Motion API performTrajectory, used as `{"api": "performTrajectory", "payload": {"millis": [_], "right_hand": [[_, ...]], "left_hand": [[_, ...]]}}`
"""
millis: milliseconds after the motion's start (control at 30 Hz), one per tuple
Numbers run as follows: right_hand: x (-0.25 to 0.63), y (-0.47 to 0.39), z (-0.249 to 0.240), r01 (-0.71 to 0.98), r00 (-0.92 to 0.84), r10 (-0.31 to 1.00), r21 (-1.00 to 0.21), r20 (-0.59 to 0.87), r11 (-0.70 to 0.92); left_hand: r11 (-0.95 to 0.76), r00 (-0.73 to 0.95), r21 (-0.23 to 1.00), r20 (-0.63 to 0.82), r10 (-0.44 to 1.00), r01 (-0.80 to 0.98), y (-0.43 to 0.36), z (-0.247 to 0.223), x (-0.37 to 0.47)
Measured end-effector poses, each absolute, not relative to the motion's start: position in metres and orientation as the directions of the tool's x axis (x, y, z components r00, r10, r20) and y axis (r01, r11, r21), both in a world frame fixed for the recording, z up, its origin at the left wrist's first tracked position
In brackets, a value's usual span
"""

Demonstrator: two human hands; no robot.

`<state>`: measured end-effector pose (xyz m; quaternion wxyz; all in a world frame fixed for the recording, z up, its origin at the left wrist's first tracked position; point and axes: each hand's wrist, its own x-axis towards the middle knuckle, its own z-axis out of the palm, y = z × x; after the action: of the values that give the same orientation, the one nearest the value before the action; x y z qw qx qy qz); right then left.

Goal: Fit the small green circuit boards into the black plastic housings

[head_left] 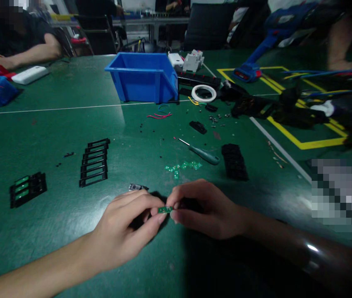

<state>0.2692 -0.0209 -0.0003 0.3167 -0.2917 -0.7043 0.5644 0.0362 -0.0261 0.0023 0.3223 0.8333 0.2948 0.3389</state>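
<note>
A small green circuit board (164,210) is pinched at its left end by my left hand (129,221) and at its right end by my right hand (205,209). Just behind my left hand lies a small grey-and-black part (137,187), partly covered by the fingers. Several little green boards (183,167) are scattered beyond my fingertips, with a green-handled screwdriver (202,154) behind them. On the left are a black frame holding green boards (27,189) and a stack of black frames (95,162). A stack of black parts (234,162) sits to the right.
A blue bin (141,82) stands at the back, beside a white tape roll (204,94). Screws (216,119) and red wires (159,116) lie nearer. A blue power drill (265,45) rests at back right. Another person's arm (36,49) is at far left.
</note>
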Motion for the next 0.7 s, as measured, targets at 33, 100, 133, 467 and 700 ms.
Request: {"api": "performTrajectory", "payload": {"millis": [33, 100, 133, 467, 700], "right_hand": [[0.2694, -0.0211, -0.0004, 0.05, -0.631, 0.767, -0.981, 0.116, 0.189], [0.2696, -0.0214, -0.0007, 0.049, -0.628, 0.769, -0.98, 0.12, 0.193], [0.2697, -0.0214, -0.0008, 0.052, -0.626, 0.771, -0.979, 0.121, 0.195], [0.2697, -0.0205, 0.0004, 0.073, -0.63, 0.768, -0.977, 0.111, 0.201], [0.2688, -0.0203, 0.0026, 0.064, -0.628, 0.768, -0.976, 0.124, 0.209]], "left_hand": [[-0.617, 0.597, 0.738, 0.373, 0.711, 0.274, -0.0261, 0.0021, 0.0361], [-0.616, 0.595, 0.739, 0.375, 0.711, 0.271, -0.026, 0.0015, 0.0359], [-0.615, 0.596, 0.74, 0.373, 0.711, 0.27, -0.0258, 0.0014, 0.0358], [-0.608, 0.607, 0.744, 0.355, 0.711, 0.277, -0.0251, 0.0019, 0.0355], [-0.616, 0.609, 0.741, 0.365, 0.704, 0.268, -0.0253, 0.0015, 0.0347]]}}
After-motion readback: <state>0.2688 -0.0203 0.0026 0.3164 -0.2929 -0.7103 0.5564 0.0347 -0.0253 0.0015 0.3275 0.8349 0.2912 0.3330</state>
